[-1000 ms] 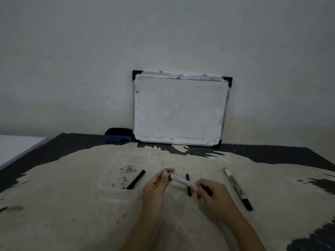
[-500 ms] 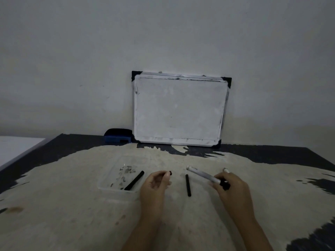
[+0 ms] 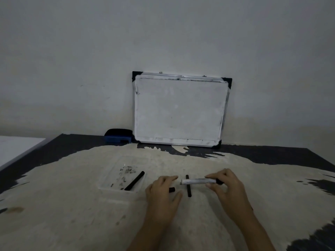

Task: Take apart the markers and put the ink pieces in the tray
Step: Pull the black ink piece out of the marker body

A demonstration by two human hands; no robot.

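My right hand (image 3: 227, 187) grips a white marker barrel (image 3: 197, 181) by its black end and holds it level just above the table, open end pointing left. My left hand (image 3: 163, 193) is close to that end, and a small black end plug (image 3: 172, 189) sits between its thumb and fingers. A black ink stick (image 3: 188, 186) lies on the table under the barrel, between my hands. Left of my left hand stands a clear plastic tray (image 3: 112, 180), ink-smudged inside, with another black ink stick (image 3: 134, 180) lying in it.
A small whiteboard (image 3: 179, 109) leans on the wall at the back of the table, with a blue and black eraser (image 3: 117, 136) to its left. The worn pale tabletop (image 3: 72, 214) has dark edges. A white surface (image 3: 16, 147) adjoins at far left.
The left hand pulled the black plug off the barrel's end and lowered it toward the table. The right hand swung the barrel away to the right, then brought it back level between the hands.
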